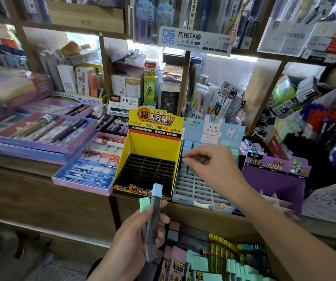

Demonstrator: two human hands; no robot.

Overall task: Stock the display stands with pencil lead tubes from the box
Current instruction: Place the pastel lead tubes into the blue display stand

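My left hand (136,236) grips a few pencil lead tubes (152,216), one with a blue cap and one with a mint cap, above the cardboard box (224,258) of tubes at the bottom. My right hand (209,165) is over the blue rabbit display stand (201,189), its fingertips pinching a tube (185,159) at the stand's back rows, where blue and mint tubes stand. To the left of it, the yellow display stand (153,159) shows a black grid of slots with nothing in them.
A purple display box (274,175) stands to the right of the blue stand. Trays of pens (88,163) lie to the left on the wooden counter (31,189). Shelves packed with stationery rise behind.
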